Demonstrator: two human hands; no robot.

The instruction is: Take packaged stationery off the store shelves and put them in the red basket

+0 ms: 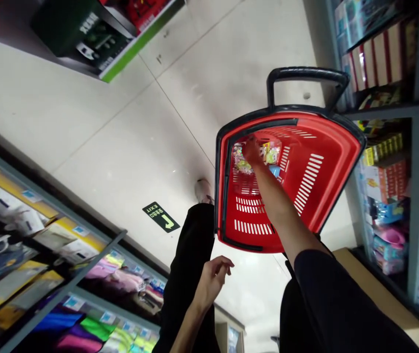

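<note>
A red shopping basket (296, 191) with a black rim and a raised black handle (307, 73) stands on the floor in front of me. My right hand (252, 149) reaches deep inside it, among several small colourful packages (271, 152) at the bottom. Shade and blur hide those fingers, so I cannot make out whether they grip anything. Outside the basket, below its near left corner, my left hand (213, 277) hangs in the air. Its fingers are loosely bent, with nothing visible in them.
Shelves with boxed goods (382, 181) stand close on the right. Along the lower left runs a shelf of packaged clothing (117, 274). A display with a dark green box (84, 34) is at the upper left. A green exit sign (161, 217) lies on the tiled floor (139, 127).
</note>
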